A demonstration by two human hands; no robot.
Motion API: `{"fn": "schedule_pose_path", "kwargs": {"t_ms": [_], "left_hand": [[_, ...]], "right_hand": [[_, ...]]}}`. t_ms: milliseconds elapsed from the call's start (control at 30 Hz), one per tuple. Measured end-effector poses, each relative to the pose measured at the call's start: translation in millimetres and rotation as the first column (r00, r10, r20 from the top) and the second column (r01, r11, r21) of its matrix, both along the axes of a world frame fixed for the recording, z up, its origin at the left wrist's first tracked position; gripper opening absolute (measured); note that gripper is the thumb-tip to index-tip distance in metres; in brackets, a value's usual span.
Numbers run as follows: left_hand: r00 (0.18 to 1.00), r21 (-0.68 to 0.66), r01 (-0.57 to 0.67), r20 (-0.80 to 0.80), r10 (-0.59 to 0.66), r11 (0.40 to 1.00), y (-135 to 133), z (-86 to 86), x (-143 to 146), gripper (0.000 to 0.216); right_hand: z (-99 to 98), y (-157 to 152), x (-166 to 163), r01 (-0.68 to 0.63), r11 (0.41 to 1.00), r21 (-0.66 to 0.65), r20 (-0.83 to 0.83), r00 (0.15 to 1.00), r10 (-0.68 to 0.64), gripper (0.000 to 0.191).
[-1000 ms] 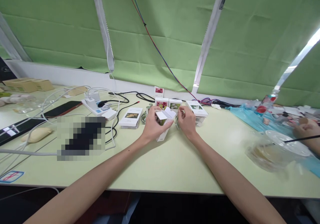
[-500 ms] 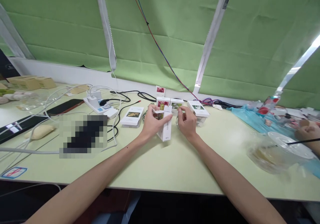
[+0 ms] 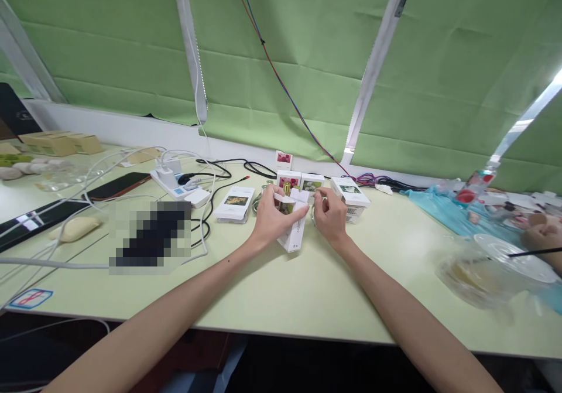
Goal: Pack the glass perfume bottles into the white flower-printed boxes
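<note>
My left hand (image 3: pixel 273 218) is closed round a small white carton (image 3: pixel 293 233) standing on the pale green table (image 3: pixel 307 287); its top flaps are open and a gold-capped bottle (image 3: pixel 287 190) shows inside. My right hand (image 3: pixel 330 216) is just right of the carton, its fingers pinched at the carton's top flap. Behind the hands stand more small white boxes with flower pictures (image 3: pixel 288 178), and one lies flat to the left (image 3: pixel 236 201) and one to the right (image 3: pixel 350 194).
A white power strip (image 3: pixel 179 187) with tangled black and white cables lies at the left, beside a phone (image 3: pixel 116 185) and a blurred dark patch (image 3: pixel 151 235). At the right are a clear plastic lidded bowl (image 3: pixel 492 270), blue plastic sheeting (image 3: pixel 439 211) and another person's hand (image 3: pixel 542 238).
My left hand has tipped the carton upright, so the gold-capped bottle now shows in its open top. My right hand stayed close beside it, fingers at the flap.
</note>
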State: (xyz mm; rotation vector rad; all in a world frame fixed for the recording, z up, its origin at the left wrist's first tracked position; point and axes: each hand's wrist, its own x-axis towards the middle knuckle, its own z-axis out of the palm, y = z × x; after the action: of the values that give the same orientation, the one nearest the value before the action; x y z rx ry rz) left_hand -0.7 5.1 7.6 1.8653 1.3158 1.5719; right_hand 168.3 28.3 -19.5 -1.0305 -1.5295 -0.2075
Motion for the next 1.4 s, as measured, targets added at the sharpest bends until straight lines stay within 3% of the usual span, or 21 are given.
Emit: {"fn": "schedule_pose_path", "kwargs": {"t_ms": [100,200,333,467,700,1033,1400], "left_hand": [[0.997,0.08,0.051,-0.065,-0.046,0.995,-1.6,-3.4,1.1,0.051],[0.973,0.174,0.192,-0.163,-0.164,0.966,-5.9,-6.9,2.3,0.049],[0.904,0.231,0.397,-0.267,-0.334,0.888,-11.7,-9.4,2.8,0.052],[0.853,0.314,0.503,-0.335,-0.401,0.805,-12.8,-9.9,1.9,0.053],[0.817,0.317,0.556,-0.375,-0.437,0.768,-13.6,-10.2,2.1,0.054],[0.782,0.2,0.597,-0.36,-0.509,0.777,-17.9,-9.5,3.8,0.055],[0.737,0.132,0.649,-0.354,-0.576,0.749,-24.2,-8.6,5.9,0.054]], "right_hand": [[-0.4,1.0,2.3,0.006,0.999,-0.032,-0.005,1.0,-0.006,0.03],[-0.1,0.7,4.5,-0.014,0.996,-0.083,-0.019,1.0,0.013,0.03],[0.6,0.6,6.5,-0.068,0.986,-0.15,-0.046,0.997,0.062,0.031],[0.9,3.4,8.2,-0.094,0.979,-0.18,-0.048,0.995,0.086,0.033],[0.0,6.8,12.2,-0.099,0.98,-0.174,-0.003,0.995,0.101,0.031],[-8.2,11.9,14.9,0.097,0.988,-0.121,0.106,0.991,-0.085,0.028],[-16.1,25.4,19.7,-0.007,0.989,-0.151,0.114,0.993,0.025,0.038]]}}
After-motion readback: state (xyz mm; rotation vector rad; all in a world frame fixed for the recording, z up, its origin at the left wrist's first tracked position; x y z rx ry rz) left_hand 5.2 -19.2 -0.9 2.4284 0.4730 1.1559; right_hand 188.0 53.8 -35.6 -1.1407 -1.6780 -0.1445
